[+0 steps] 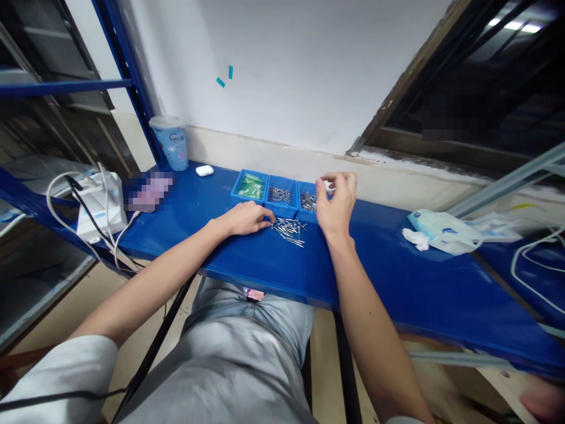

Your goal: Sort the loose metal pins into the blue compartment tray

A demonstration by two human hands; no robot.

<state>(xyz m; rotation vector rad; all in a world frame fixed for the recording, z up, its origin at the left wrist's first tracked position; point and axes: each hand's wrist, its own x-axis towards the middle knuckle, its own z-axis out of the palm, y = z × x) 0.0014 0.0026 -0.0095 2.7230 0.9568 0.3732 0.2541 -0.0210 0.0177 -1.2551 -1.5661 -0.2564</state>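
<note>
A loose pile of thin silvery metal pins, like nails or screws (291,231), lies on the blue tabletop (247,259). My left hand (248,218) rests at the pile's left edge, its thumb and forefinger bent together; what is between them is too small to make out. Over the right-hand blue bin (314,217) is my right hand (339,203), raised, with thumb and fingers curled toward each other around something I cannot make out. Similar metal pieces fill that bin and the middle bin (282,207). The left bin (233,197) contains green and clear small packets (251,186).
Along the back left stand a lidded blue cup (174,144) and a white earbud case (204,171). A white power strip with cables (102,206) is at the far left. To the right lie a tissue pack (444,231) and a crumpled tissue (415,239). Behind rises a wall.
</note>
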